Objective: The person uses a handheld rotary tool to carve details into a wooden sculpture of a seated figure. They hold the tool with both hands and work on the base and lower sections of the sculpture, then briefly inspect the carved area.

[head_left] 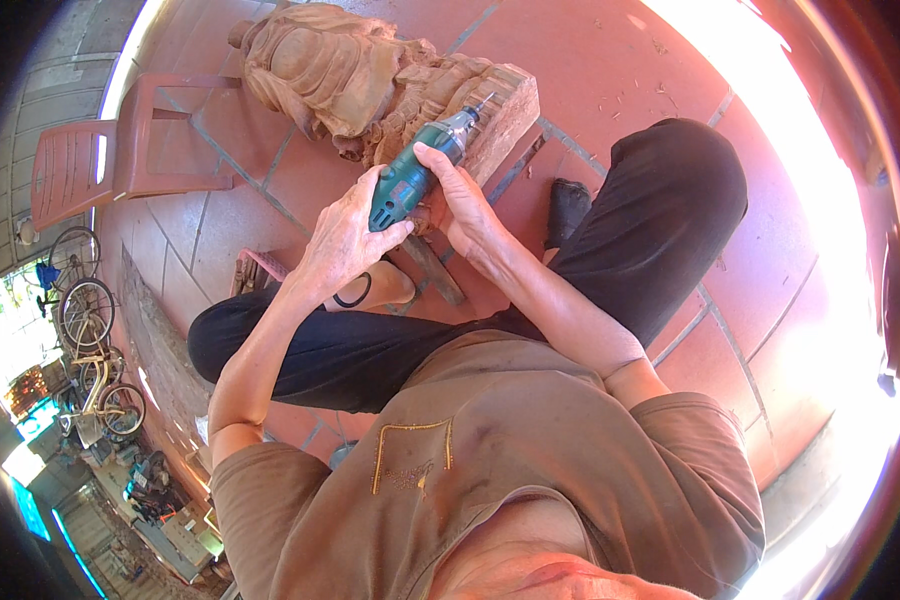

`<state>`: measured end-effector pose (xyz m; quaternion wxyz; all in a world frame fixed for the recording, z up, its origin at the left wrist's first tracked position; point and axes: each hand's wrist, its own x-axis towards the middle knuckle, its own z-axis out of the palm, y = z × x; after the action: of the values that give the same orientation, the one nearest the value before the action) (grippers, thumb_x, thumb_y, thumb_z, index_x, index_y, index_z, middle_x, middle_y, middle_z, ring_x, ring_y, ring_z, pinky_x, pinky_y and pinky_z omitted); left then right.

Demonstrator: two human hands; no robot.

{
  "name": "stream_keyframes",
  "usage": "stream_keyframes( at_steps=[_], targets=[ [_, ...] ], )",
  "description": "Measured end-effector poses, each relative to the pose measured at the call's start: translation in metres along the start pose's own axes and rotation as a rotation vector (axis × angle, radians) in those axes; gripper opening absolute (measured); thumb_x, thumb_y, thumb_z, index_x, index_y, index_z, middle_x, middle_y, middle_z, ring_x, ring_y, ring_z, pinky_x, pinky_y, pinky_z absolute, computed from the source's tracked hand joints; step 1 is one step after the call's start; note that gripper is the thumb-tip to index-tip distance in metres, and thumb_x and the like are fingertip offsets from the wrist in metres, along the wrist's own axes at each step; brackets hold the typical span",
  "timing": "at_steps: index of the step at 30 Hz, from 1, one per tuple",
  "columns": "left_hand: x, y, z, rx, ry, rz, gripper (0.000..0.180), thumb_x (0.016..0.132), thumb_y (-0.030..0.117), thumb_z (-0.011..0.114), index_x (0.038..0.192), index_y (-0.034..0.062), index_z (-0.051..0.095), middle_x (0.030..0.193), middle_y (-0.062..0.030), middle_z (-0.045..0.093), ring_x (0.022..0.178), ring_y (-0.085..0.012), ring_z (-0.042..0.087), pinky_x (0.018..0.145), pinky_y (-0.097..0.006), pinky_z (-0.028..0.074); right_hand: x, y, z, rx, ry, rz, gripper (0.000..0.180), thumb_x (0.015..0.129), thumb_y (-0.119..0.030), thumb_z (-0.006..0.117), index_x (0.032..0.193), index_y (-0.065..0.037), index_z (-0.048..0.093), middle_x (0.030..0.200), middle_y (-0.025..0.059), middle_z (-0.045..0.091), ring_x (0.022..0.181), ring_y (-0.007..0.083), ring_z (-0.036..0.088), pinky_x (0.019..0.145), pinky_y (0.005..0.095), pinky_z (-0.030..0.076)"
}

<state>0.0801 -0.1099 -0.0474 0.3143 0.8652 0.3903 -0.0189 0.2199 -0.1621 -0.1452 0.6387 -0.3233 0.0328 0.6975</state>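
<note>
A green rotary tool (402, 185) with a grey metal nose and a thin bit is held between both hands, its tip pointing up and to the right. My left hand (348, 235) wraps round its rear end from the left. From the right, my right hand (458, 200) grips the body with the thumb lying along its top; its other fingers are mostly hidden beneath. Just beyond lies a carved wooden statue (320, 75) on its side, its blocky base to the right. In this view the bit overlaps that base; whether they touch, I cannot tell.
A wooden bar (435, 272) lies below my hands, between my legs. To the left are a reddish plastic chair (130, 155) and part of a pink stool (260, 266). Bicycles (88, 315) stand farther left. Wood chips dot the tiled floor (610, 70).
</note>
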Motion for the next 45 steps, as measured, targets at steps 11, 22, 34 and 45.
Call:
stream_keyframes(
  at_steps=[11, 22, 34, 45],
  targets=[
    [0.0006, -0.0019, 0.001, 0.007, 0.009, 0.001, 0.068, 0.083, 0.029, 0.075, 0.137, 0.0033, 0.042, 0.113, -0.0266, 0.062, 0.106, -0.0432, 0.063, 0.089, -0.046, 0.049, 0.0019, 0.0006, -0.0011, 0.009, -0.012, 0.003, 0.049, 0.084, -0.044, 0.074, 0.109, -0.006, 0.056, 0.096, 0.0061, 0.065, 0.086, 0.0179, 0.065, 0.078, 0.0391, 0.055],
    [0.0005, -0.0011, -0.0007, -0.01, -0.007, -0.017, 0.068, 0.084, 0.031, 0.074, 0.137, 0.0033, 0.042, 0.112, -0.0265, 0.062, 0.105, -0.0428, 0.063, 0.089, -0.045, 0.049, 0.0017, 0.0, 0.0002, -0.009, -0.019, 0.002, 0.052, 0.084, -0.046, 0.072, 0.111, -0.005, 0.055, 0.097, 0.0072, 0.064, 0.087, 0.019, 0.065, 0.081, 0.0401, 0.055],
    [0.0004, -0.0018, 0.0, -0.003, 0.009, -0.003, 0.069, 0.083, 0.031, 0.074, 0.136, 0.0017, 0.041, 0.111, -0.0272, 0.062, 0.104, -0.0435, 0.063, 0.087, -0.046, 0.049, 0.0067, 0.0021, -0.0011, -0.018, -0.013, 0.006, 0.053, 0.084, -0.046, 0.072, 0.112, -0.005, 0.054, 0.1, 0.0081, 0.064, 0.09, 0.0198, 0.064, 0.084, 0.0413, 0.054],
    [0.0007, -0.0017, 0.0, 0.009, 0.014, -0.013, 0.069, 0.083, 0.029, 0.075, 0.136, 0.0004, 0.041, 0.112, -0.0283, 0.062, 0.104, -0.0442, 0.063, 0.087, -0.046, 0.05, 0.0089, 0.0039, -0.0025, -0.023, -0.028, -0.007, 0.056, 0.083, -0.047, 0.073, 0.112, -0.004, 0.055, 0.099, 0.0088, 0.064, 0.09, 0.0207, 0.065, 0.084, 0.0408, 0.053]
  ],
)
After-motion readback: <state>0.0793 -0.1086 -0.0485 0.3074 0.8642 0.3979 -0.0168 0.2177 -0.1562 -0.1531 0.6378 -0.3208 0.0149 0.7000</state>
